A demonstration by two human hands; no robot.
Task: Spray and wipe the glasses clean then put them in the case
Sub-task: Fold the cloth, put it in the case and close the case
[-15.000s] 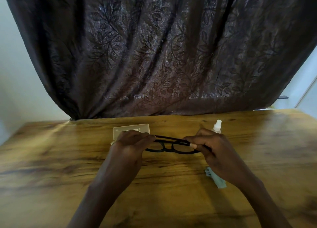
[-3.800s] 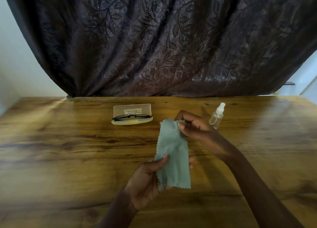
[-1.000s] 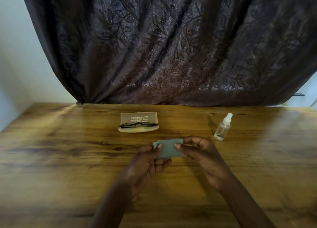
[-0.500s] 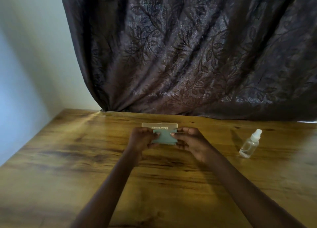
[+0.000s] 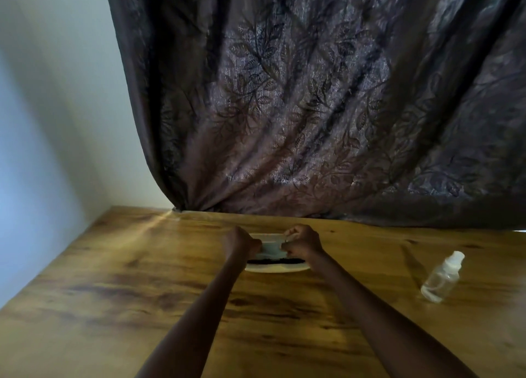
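The cream glasses case (image 5: 277, 269) lies open near the table's far edge, with the black glasses (image 5: 275, 261) lying in its tray. Above the tray I hold the folded pale green cloth (image 5: 273, 249) between both hands. My left hand (image 5: 241, 243) pinches its left end and my right hand (image 5: 304, 243) pinches its right end. The case lid behind the cloth is mostly hidden by my hands. The clear spray bottle (image 5: 441, 279) with a white cap stands to the right, apart from my hands.
The wooden table (image 5: 142, 292) reaches a pale wall on the left. A dark leaf-patterned curtain (image 5: 313, 107) hangs behind the table's far edge.
Both hands carried the folded cloth farther forward, over the open case. The camera tilted up and left, so the bottle now sits farther right.
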